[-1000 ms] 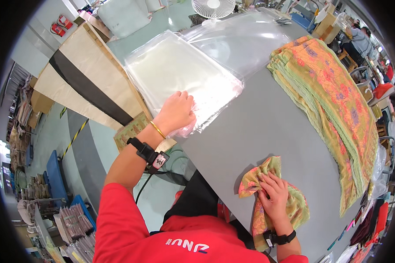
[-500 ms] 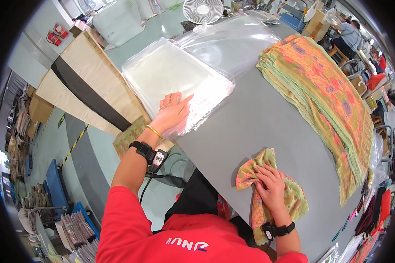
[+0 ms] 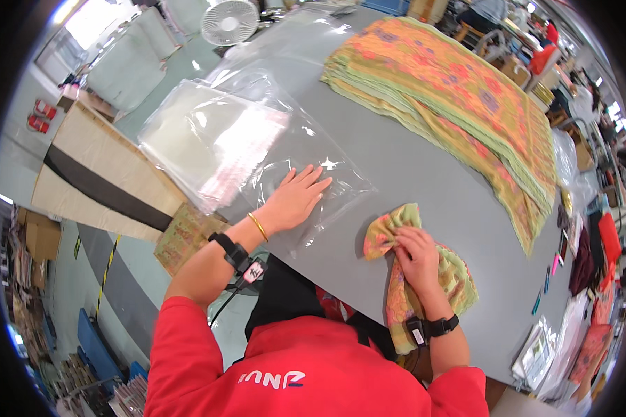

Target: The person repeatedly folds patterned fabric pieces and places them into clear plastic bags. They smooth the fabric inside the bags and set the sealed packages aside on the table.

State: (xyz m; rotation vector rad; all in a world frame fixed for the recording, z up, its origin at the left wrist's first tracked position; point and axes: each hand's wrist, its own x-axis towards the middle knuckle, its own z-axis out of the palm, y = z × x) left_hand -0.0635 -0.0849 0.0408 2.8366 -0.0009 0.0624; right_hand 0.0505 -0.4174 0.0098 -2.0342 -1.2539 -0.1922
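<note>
In the middle of the frame, the person's left hand (image 3: 292, 201) lies flat on one loose clear bag (image 3: 344, 184), its grip open with the fingers spread, probably to press the slippery plastic against the grey desk (image 3: 497, 260). The bag partly overlaps a stack of clear bags (image 3: 205, 142) at upper left, too many to count. At lower right of centre, the right hand (image 3: 417, 257) has its grip closed on one bunched scarf (image 3: 403, 306), pinching its gathered cloth, seemingly so the folds stay together. One pile of patterned cloth (image 3: 452, 90) fills the upper right, set apart perhaps for working room; its layers cannot be counted.
</note>
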